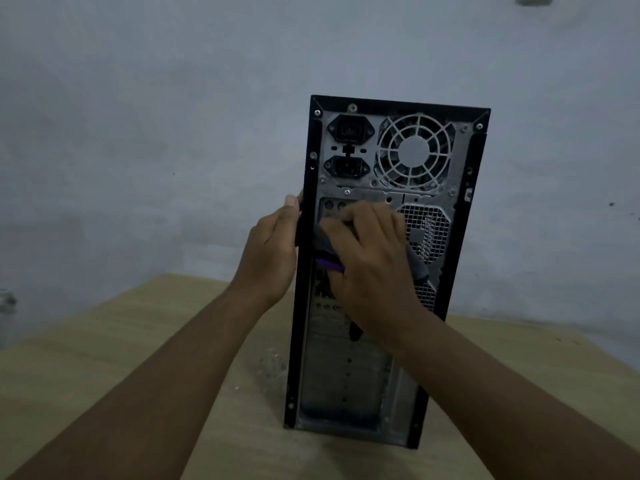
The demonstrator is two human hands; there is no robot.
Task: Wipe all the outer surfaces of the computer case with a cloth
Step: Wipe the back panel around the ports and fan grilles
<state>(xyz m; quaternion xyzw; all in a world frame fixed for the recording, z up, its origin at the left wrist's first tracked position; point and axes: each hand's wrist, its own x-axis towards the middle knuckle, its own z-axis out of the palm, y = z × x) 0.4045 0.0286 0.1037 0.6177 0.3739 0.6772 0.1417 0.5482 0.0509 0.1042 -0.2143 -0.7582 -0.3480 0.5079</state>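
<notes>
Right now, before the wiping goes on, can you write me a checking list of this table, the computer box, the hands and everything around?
Surface: pale wooden table; the case stands on it.
Job's things: black computer case upright, back panel facing the camera; grey cloth lies against that panel.
Clutter: pale dusty specks on the table left of the case.
Hands: left hand grips the case's left edge; right hand holds the cloth against the middle of the panel.
Cables: nothing seen; both power sockets look empty.
Surroundings: grey-blue wall behind the table; the light is dim.
</notes>
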